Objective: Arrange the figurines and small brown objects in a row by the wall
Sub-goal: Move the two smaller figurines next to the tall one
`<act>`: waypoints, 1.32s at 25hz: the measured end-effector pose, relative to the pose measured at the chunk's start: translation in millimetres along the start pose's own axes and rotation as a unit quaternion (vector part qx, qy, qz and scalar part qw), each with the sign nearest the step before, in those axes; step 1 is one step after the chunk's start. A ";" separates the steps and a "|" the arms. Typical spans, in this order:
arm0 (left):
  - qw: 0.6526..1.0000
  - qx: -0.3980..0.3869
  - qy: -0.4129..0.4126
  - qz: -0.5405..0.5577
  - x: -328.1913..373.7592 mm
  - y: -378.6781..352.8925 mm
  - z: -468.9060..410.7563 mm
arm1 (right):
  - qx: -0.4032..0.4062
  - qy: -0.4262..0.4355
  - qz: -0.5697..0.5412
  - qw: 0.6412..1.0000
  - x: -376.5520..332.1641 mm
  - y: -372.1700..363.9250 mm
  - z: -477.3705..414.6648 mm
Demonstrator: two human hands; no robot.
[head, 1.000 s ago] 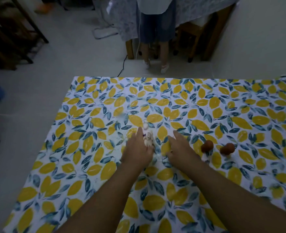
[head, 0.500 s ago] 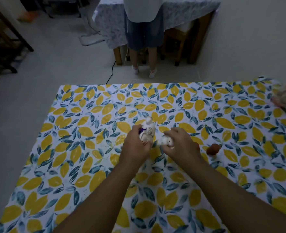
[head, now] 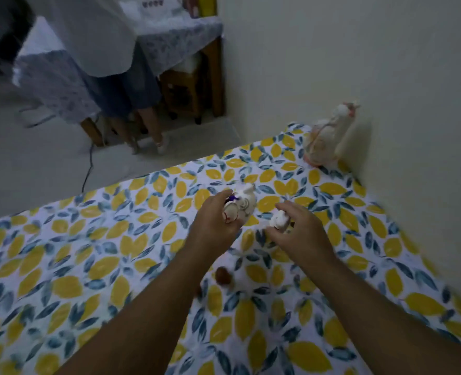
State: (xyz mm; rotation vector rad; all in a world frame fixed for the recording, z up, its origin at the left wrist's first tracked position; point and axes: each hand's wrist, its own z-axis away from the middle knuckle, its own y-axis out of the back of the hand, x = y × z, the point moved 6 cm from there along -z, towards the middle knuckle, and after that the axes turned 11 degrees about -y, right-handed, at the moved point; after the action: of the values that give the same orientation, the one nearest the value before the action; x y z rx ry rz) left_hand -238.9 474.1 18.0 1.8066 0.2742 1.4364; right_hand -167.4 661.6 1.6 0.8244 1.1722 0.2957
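Open tablecloth (head: 61, 266) lies frame-left, wall (head: 386, 77) right; figurines are clasped mid-frame, larger (head: 241, 207) in left hand (head: 213, 228), smaller (head: 278, 220) in right hand (head: 302, 234).

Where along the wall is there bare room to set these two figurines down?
The tablecloth strip beside the wall, nearer than the tall figurine in the corner, is bare. The middle is crowded by both hands and the brown object.

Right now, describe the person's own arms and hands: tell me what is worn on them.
Nothing is worn as far as the head view shows. Both forearms enter from the bottom edge bare, with no sleeve in sight. The left hand and right hand have no gloves, and no watch, bracelet or ring is visible on the wrists or fingers. The picture is dim and slightly blurred, so fine details cannot be ruled out.
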 end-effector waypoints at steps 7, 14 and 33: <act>0.990 -0.121 -0.076 -0.008 74.8 -150.3 -119.8 | 0.093 -0.116 -0.023 0.989 137.3 80.3 -64.1; 0.975 -0.159 -0.148 -0.045 98.7 -221.0 -190.6 | 0.152 -0.122 -0.052 0.979 187.9 83.2 -101.9; 0.974 -0.150 -0.165 -0.046 95.9 -216.1 -193.9 | 0.198 -0.092 -0.078 0.973 198.1 54.5 -71.9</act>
State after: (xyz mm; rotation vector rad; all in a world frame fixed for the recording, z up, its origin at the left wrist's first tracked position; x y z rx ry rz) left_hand -316.4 761.0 -53.8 1.7218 -0.0303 1.0290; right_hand -143.6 848.2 -108.0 1.0749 1.1291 -0.1506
